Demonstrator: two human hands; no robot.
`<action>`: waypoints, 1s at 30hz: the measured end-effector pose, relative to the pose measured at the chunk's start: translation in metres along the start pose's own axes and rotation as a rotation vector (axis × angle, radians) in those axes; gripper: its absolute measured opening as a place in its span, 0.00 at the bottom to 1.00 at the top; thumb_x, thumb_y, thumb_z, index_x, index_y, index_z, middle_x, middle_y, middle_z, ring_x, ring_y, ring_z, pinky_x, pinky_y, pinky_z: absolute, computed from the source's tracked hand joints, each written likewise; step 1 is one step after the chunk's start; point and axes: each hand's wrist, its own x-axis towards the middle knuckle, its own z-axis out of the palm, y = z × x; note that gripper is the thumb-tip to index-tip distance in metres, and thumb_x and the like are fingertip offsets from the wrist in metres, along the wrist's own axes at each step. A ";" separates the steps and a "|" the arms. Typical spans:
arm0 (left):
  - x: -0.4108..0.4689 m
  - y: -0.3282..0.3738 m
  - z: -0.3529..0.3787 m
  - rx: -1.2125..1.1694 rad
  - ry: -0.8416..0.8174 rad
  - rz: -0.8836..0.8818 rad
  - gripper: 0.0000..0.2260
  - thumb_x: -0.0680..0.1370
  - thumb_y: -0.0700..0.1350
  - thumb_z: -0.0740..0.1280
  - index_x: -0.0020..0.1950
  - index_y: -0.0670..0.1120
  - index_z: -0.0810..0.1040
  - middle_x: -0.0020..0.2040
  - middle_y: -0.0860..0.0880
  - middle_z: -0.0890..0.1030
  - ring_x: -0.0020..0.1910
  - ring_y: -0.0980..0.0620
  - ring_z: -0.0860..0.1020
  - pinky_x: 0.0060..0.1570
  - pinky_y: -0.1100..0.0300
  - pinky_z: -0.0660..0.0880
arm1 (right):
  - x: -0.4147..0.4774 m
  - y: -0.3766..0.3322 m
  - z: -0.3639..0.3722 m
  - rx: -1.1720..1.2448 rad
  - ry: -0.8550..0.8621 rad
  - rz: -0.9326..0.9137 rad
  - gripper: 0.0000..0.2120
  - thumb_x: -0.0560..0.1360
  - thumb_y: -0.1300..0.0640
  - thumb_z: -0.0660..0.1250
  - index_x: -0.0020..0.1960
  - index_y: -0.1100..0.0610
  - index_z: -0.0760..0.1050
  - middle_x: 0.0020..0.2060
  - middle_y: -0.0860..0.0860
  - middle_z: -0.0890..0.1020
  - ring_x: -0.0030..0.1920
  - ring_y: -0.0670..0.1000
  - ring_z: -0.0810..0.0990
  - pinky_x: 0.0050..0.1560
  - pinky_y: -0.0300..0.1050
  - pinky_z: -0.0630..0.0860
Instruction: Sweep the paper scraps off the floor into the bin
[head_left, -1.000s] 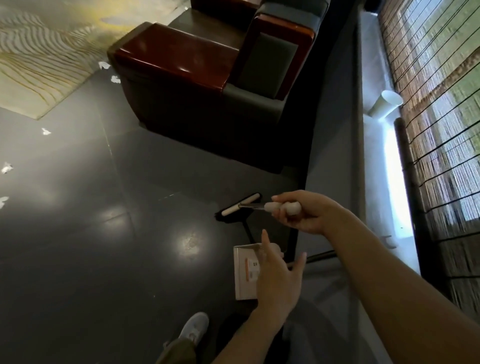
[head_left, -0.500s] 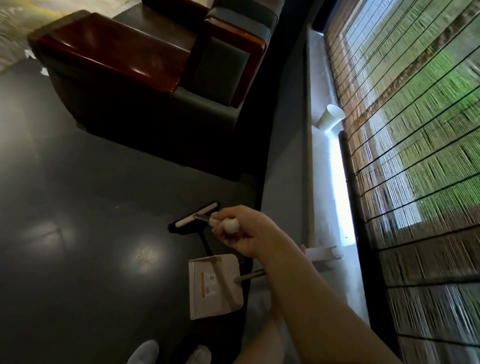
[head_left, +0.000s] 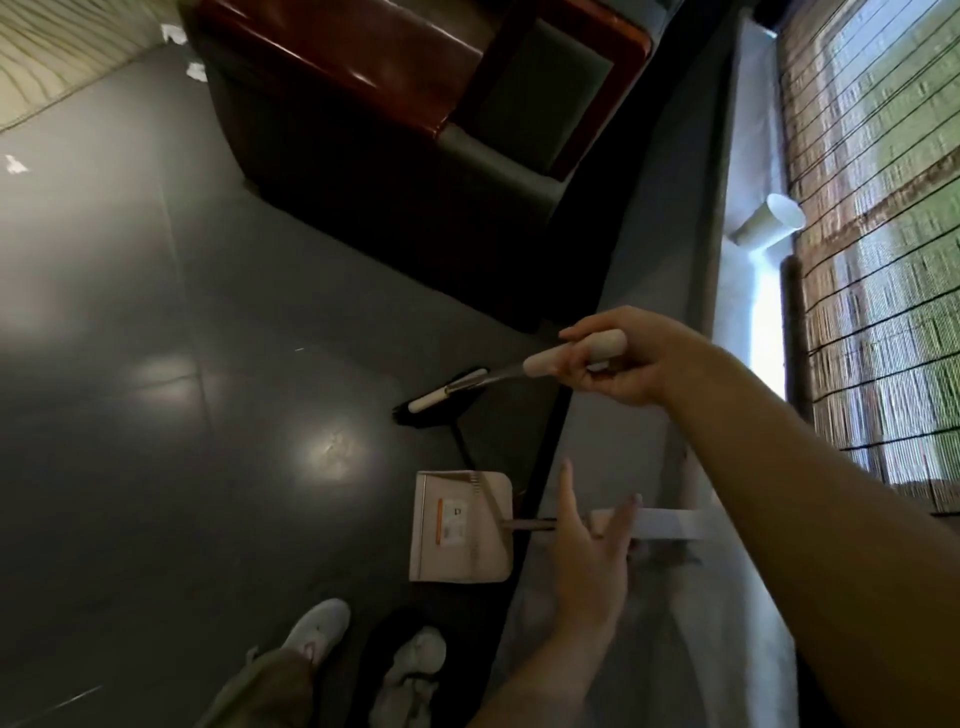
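Note:
My right hand (head_left: 631, 364) grips the pale top of a broom handle (head_left: 566, 356). The broom's black bristle head (head_left: 441, 397) rests on the dark floor. Below it stands a cream dustpan (head_left: 460, 525) with its long handle (head_left: 649, 525) leaning toward the wall. My left hand (head_left: 589, 556) is spread open right at that handle, fingers straight, not curled round it. White paper scraps lie far off at the upper left: one scrap (head_left: 15, 164) on the floor and two scraps (head_left: 195, 70) beside the armchair. No bin is in view.
A dark armchair with red wooden arms (head_left: 415, 104) fills the top centre. A pale rug (head_left: 57, 47) lies at the upper left. A paper cup (head_left: 766, 228) lies on the sill by the bamboo blind (head_left: 878, 260). My shoes (head_left: 317, 631) are at the bottom.
The view swung right and then back left. My left hand dropped out of sight half a second ago and is now back, open, at the dustpan handle. My right hand kept holding the broom.

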 end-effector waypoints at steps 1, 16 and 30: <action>0.000 -0.002 -0.003 -0.028 0.015 0.009 0.32 0.74 0.55 0.67 0.74 0.57 0.55 0.65 0.47 0.74 0.53 0.55 0.78 0.50 0.64 0.77 | 0.000 -0.001 0.002 -0.018 -0.002 0.008 0.08 0.75 0.69 0.62 0.54 0.64 0.69 0.48 0.70 0.71 0.44 0.47 0.72 0.25 0.35 0.76; -0.014 0.055 -0.103 -0.041 0.284 0.269 0.28 0.73 0.43 0.70 0.69 0.56 0.63 0.43 0.55 0.81 0.38 0.59 0.81 0.36 0.67 0.76 | 0.003 0.012 0.008 0.020 -0.003 0.003 0.13 0.75 0.68 0.62 0.59 0.66 0.68 0.47 0.68 0.72 0.37 0.47 0.72 0.26 0.35 0.77; -0.029 0.104 -0.194 0.179 0.105 0.308 0.35 0.71 0.49 0.69 0.73 0.57 0.54 0.27 0.53 0.78 0.30 0.59 0.78 0.38 0.71 0.75 | 0.008 0.096 0.020 0.005 -0.040 0.126 0.16 0.76 0.70 0.59 0.63 0.66 0.64 0.42 0.61 0.72 0.36 0.50 0.75 0.27 0.39 0.78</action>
